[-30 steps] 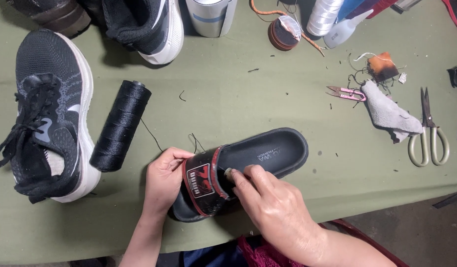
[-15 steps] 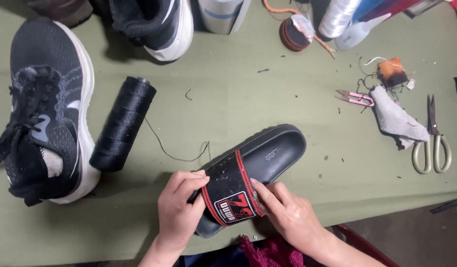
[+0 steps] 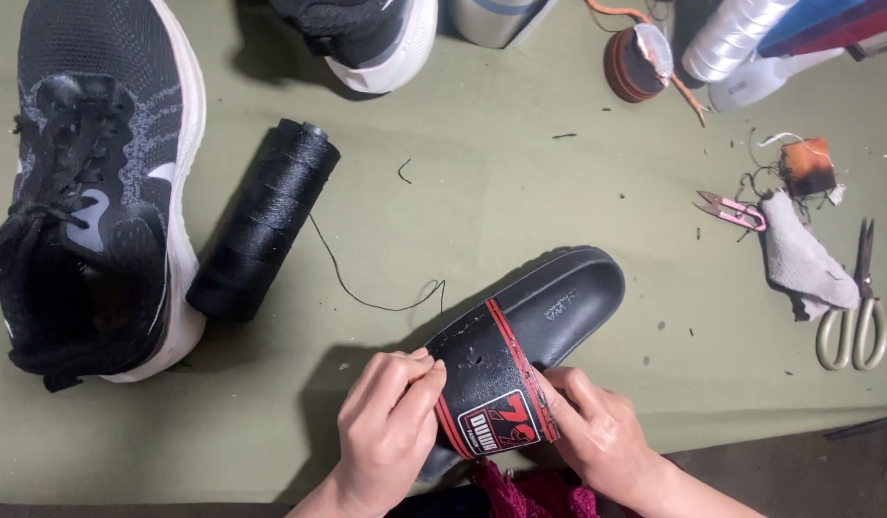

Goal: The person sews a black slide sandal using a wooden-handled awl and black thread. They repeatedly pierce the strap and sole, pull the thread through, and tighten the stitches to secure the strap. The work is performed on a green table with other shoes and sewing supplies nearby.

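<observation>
A black slide sandal (image 3: pixel 559 307) with a black and red strap (image 3: pixel 487 384) lies tilted at the near edge of the green table (image 3: pixel 520 192). My left hand (image 3: pixel 386 432) pinches the strap's left edge. My right hand (image 3: pixel 602 436) grips the strap's right side. A thin black thread (image 3: pixel 367 297) runs from the strap area to a large spool of black thread (image 3: pixel 261 221) lying on its side to the left.
A black knit sneaker (image 3: pixel 89 182) lies at far left, another sneaker (image 3: pixel 367 34) at the top. Pink thread snips (image 3: pixel 731 209), a grey rag (image 3: pixel 798 259), scissors (image 3: pixel 856 307), a brown spool (image 3: pixel 635 62) and a white thread cone (image 3: pixel 731 38) sit at right.
The sandal has been turned and pulled nearer to me, with its strap now rotated so the red logo faces me. Both hands moved down with it.
</observation>
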